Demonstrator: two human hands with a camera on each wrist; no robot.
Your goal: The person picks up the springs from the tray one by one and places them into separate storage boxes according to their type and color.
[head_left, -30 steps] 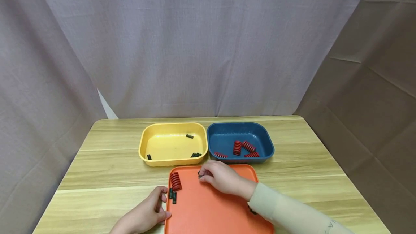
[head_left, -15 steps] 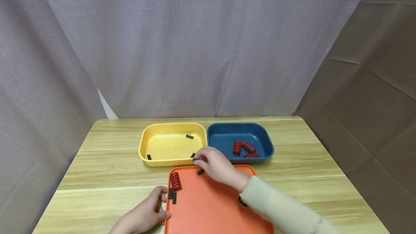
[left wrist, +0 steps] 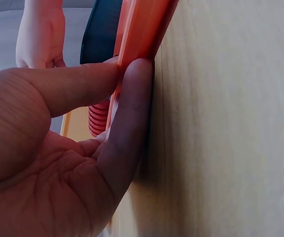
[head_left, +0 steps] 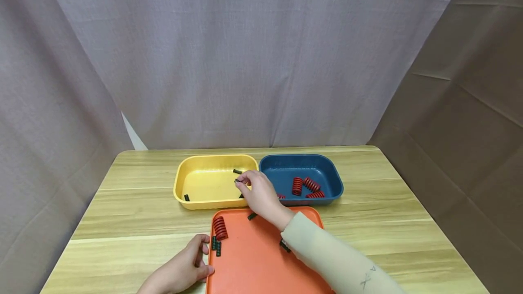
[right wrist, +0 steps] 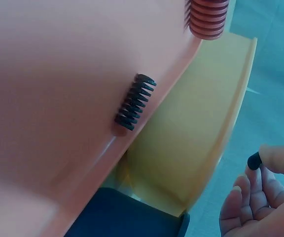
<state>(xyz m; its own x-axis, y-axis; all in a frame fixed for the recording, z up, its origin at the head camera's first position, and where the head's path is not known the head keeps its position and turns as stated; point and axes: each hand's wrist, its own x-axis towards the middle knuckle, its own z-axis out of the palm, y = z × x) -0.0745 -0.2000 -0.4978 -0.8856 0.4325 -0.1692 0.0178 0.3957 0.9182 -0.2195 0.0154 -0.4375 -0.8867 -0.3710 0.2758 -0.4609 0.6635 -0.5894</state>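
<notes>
"Progress check: how far along am I?"

"Partway, I'd judge. Left of centre in the frame, your yellow rounded plastic bin (head_left: 204, 205) shows three black metal coil springs (head_left: 237, 171), one mostly hidden. To its right, your dark blue plastic bin (head_left: 310, 202) shows red metal coil springs (head_left: 297, 186). What seems left is on your orange plastic tray (head_left: 249, 264), bottom centre: one thick red spring (head_left: 220, 228) and at least four small black springs (head_left: 218, 248)."

"And my hands?"

"Your right hand (head_left: 261, 194) pinches a short black coil spring (head_left: 236, 180) over the right side of the yellow bin, not yet released. Your left hand (head_left: 185, 262) grips the tray's left rim."

"Which way does the held spring point?"

"Its free end pokes out leftward in the head view; your fingers cover the rest, so I can't read its full long axis. On the tray, the thick red one runs nearly up and down the frame."
</notes>
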